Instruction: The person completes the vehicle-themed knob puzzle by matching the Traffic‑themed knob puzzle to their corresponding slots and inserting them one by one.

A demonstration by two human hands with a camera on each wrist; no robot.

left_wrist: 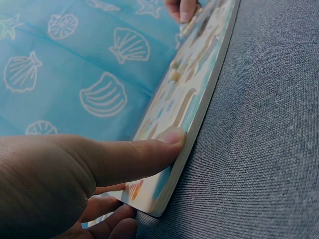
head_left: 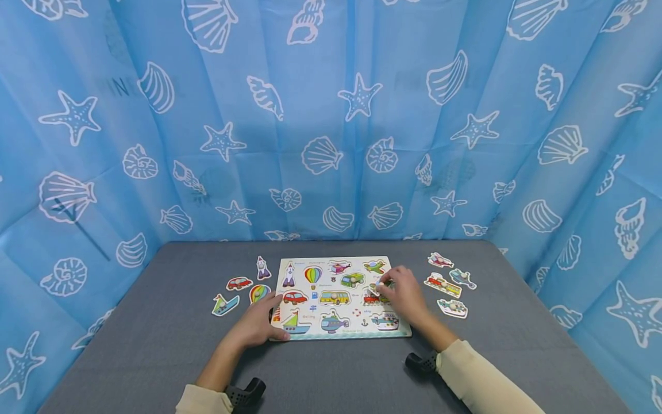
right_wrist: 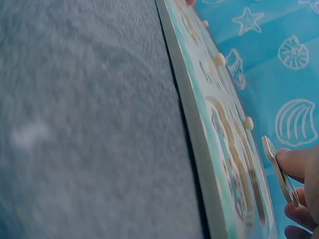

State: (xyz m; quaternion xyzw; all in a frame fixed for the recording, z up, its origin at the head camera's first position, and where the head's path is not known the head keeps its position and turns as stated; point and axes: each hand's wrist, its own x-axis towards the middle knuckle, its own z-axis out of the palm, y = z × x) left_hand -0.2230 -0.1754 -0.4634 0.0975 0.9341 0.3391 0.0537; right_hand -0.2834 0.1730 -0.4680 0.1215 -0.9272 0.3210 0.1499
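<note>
A wooden puzzle board (head_left: 322, 334) with printed vehicles lies flat on the table. My left hand (head_left: 258, 322) holds its near left corner; in the left wrist view, the thumb (left_wrist: 144, 154) lies along the front edge and the other fingers sit by the left side. Above the board's right part, my right hand (head_left: 405, 293) pinches a small puzzle piece (right_wrist: 279, 169) between thumb and fingers. Fingers cover most of that piece's picture, though some green shows. Knobbed pieces sit in the board, among them a yellow bus (head_left: 331, 298) and a green vehicle (head_left: 353, 280).
Left of the board lie a rocket (head_left: 262, 268), a red car (head_left: 239, 283), a balloon (head_left: 259, 293) and a sailboat (head_left: 225, 305). To the right are a pink helicopter (head_left: 440, 260), a train (head_left: 442, 284), a submarine (head_left: 462, 278) and a ship (head_left: 452, 309). A blue curtain (head_left: 331, 190) stands behind.
</note>
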